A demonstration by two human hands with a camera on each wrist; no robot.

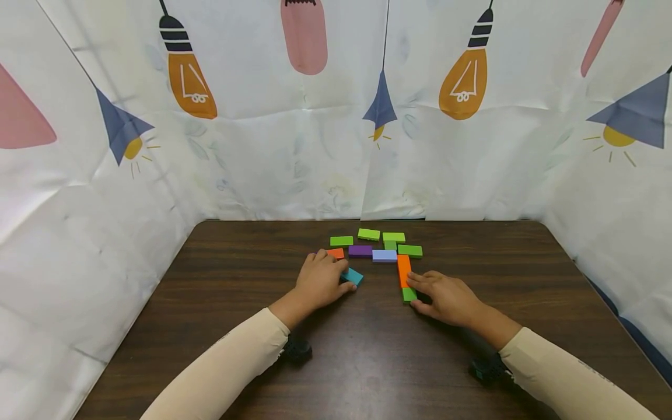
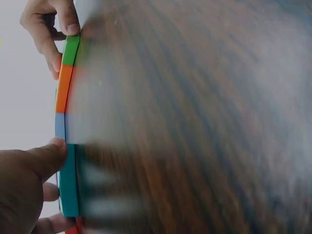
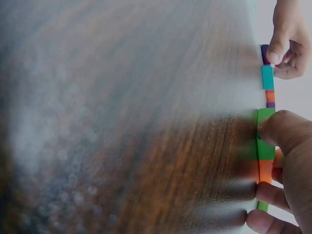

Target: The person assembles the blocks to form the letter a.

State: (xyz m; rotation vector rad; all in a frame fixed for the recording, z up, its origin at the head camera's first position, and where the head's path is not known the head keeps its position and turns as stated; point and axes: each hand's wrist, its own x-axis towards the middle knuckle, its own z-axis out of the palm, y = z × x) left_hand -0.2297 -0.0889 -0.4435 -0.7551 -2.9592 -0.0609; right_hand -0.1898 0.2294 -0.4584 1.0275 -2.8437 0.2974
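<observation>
My left hand point(image 1: 320, 277) is at the left end of a group of coloured blocks. Its thumb and fingers span a teal block point(image 2: 69, 180), one at each end. Beyond those fingers lies a red-orange block point(image 1: 335, 253), partly covered; a dark purple block point(image 3: 264, 52) shows by the same hand in the right wrist view. On the right, my right hand point(image 1: 443, 296) has its thumb against the near end of a green block point(image 1: 409, 295). Its index finger touches the side of the orange block point(image 1: 403, 270) standing end to end with that green one.
A purple block point(image 1: 360, 251) and a light blue block point(image 1: 384, 256) lie in a row between the hands. Several lime-green blocks point(image 1: 369, 234) sit behind them. The dark wooden table point(image 1: 236, 256) ends at a patterned cloth point(image 1: 336, 157) hanging behind it.
</observation>
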